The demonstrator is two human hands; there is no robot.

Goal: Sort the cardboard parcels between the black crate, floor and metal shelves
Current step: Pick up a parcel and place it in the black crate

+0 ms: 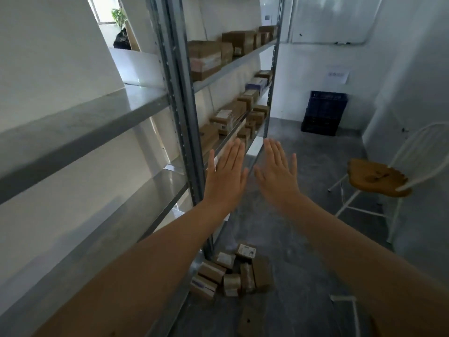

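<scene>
Overhead, the tall grey metal shelves (184,98) ran off the frame's top and left edges, brown cardboard parcels (205,58) lined up on the far bays. Stacked black plastic crates (324,113) stood against the back wall. More parcels lay heaped on the grey floor (303,166), one cut off below. Left hand (226,176) and right hand (278,172) hovered flat, fingers spread, holding nothing.

Two bare forearms run from the lower corners of the view, with no sleeve, watch, band or glove on either. The left hand (227,175) and the right hand (277,171) carry no rings, as far as the soft focus lets one tell. The fingers are slim, the nails short and apparently unpainted.
</scene>
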